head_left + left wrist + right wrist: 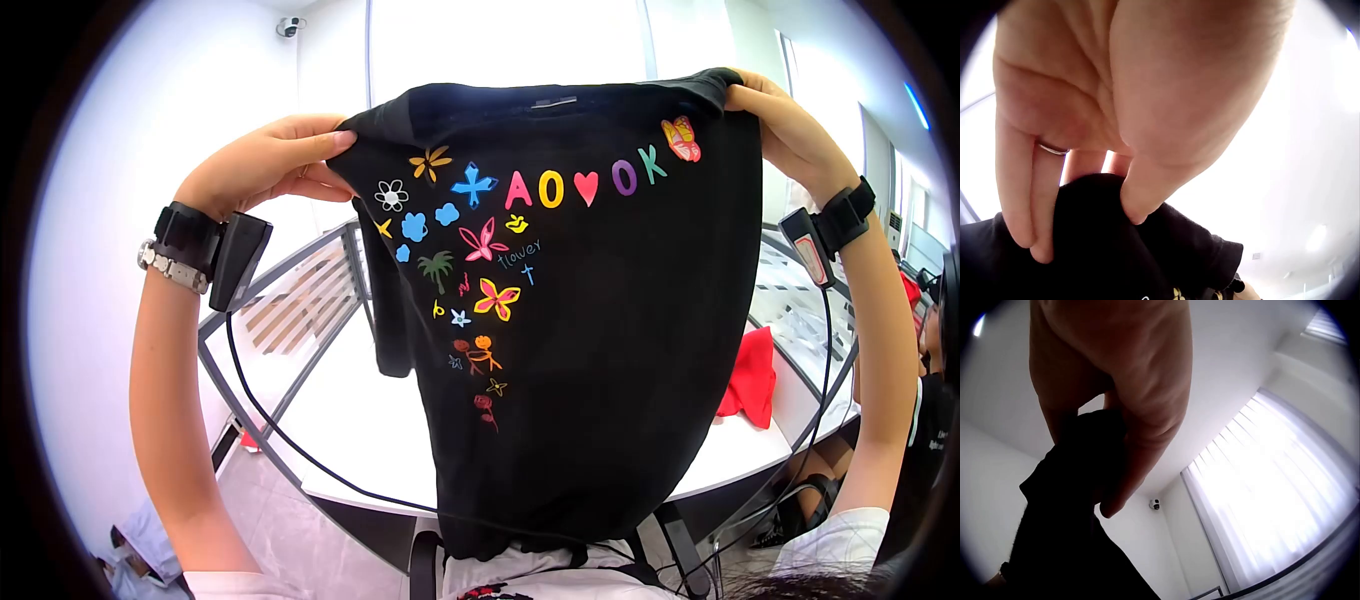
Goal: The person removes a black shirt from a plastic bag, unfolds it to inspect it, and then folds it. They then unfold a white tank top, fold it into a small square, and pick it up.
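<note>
A black T-shirt (600, 330) hangs spread out in front of me, held up by its two shoulders. Its front carries colourful flowers, clouds, a palm tree, a butterfly and the letters AO OK around a pink heart. My left hand (265, 155) pinches the shoulder at the left between thumb and fingers; a ring shows on that hand in the left wrist view. With my right hand (795, 125) I grip the other shoulder, where the black cloth (1079, 487) bunches between thumb and fingers. The shirt's lower end hangs close to my lap.
Behind the shirt stands a white table (340, 420) with grey-framed partitions (290, 290) at both sides. A red cloth (750, 380) lies on its right part. Black cables (300, 450) run from both wrist cameras. Another person (930, 400) sits at the far right.
</note>
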The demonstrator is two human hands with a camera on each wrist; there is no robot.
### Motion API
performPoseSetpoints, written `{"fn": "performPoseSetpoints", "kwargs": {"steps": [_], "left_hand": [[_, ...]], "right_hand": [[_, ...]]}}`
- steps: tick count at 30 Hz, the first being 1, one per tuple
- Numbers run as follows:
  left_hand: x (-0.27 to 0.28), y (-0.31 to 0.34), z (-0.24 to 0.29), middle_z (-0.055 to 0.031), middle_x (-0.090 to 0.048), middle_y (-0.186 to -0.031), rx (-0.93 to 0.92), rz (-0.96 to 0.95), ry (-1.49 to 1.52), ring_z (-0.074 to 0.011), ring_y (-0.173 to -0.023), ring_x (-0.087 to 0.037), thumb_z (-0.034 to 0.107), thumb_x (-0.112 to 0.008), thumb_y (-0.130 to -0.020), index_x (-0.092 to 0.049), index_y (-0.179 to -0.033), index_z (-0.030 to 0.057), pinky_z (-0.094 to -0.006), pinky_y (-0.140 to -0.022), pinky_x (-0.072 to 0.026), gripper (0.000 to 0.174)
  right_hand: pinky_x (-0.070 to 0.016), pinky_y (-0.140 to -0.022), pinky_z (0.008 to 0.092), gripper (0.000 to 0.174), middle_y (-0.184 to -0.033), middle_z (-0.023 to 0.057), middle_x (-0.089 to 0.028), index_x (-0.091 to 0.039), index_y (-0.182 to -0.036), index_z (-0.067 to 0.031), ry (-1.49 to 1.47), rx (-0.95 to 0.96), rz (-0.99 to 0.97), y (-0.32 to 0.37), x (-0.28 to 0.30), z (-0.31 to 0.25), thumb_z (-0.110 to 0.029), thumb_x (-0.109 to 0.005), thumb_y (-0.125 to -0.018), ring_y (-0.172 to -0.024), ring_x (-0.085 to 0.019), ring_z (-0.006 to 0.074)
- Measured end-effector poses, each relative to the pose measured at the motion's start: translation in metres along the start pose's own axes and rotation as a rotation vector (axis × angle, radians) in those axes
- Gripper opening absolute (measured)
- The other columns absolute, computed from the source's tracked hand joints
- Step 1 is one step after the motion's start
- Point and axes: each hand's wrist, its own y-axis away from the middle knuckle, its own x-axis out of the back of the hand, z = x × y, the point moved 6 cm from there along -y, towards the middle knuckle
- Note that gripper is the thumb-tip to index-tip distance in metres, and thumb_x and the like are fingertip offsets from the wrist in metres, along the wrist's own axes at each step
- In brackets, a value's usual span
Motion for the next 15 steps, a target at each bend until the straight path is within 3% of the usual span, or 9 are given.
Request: {"fn": "performPoseSetpoints", "kwargs": {"steps": [6, 8, 11, 15], "left_hand": [[-0.006, -0.010, -0.009, -0.0195, -0.071, -0.117, -0.009, -0.012, -0.039, -0.0229, -0.102, -0.074, 0.035, -0.054, -0.105, -0.056, -0.136, -0.0053, -0.0317, -0.095, -0.0583, 0.051], [-0.009, -0.016, -0.010, -0.0167, -0.072, -0.115, 0.014, -0.045, -0.123, -0.0215, -0.103, -0.074, 0.037, -0.055, -0.105, -0.060, -0.133, -0.0038, -0.0311, -0.097, -0.0568, 0.050], [-0.012, -0.026, -0.010, -0.0143, -0.073, -0.113, 0.071, -0.045, -0.266, -0.0210, -0.105, -0.073, 0.039, -0.054, -0.105, -0.064, -0.129, -0.0010, -0.0300, -0.099, -0.0557, 0.048], [-0.015, -0.037, -0.002, -0.0078, -0.074, -0.102, -0.043, -0.051, -0.411, -0.0138, -0.096, -0.069, 0.037, -0.055, -0.103, -0.071, -0.117, -0.0003, -0.0292, -0.096, -0.0516, 0.043]], "right_hand": [[-0.0537, -0.084, 0.0204, 0.033, -0.103, 0.0016, -0.070, -0.062, -0.128, -0.0013, 0.031, -0.028, 0.008, 0.004, 0.001, 0.002, -0.018, -0.060, -0.100, -0.092, -0.067, 0.0062], [-0.0557, -0.085, 0.0233, 0.030, -0.100, 0.0028, -0.072, -0.066, -0.119, -0.0033, 0.020, -0.005, 0.048, 0.005, 0.003, 0.003, -0.023, -0.066, -0.097, -0.088, -0.070, 0.0088], [-0.0558, -0.084, 0.0228, 0.031, -0.100, 0.0025, -0.072, -0.066, -0.120, -0.0033, 0.021, -0.021, 0.036, 0.005, 0.008, 0.011, -0.023, -0.067, -0.096, -0.088, -0.070, 0.0089], [-0.0556, -0.085, 0.0229, 0.033, -0.101, 0.0025, -0.072, -0.066, -0.122, -0.0029, 0.029, -0.037, 0.013, 0.004, 0.010, 0.017, -0.023, -0.068, -0.096, -0.090, -0.070, 0.0092]]}}
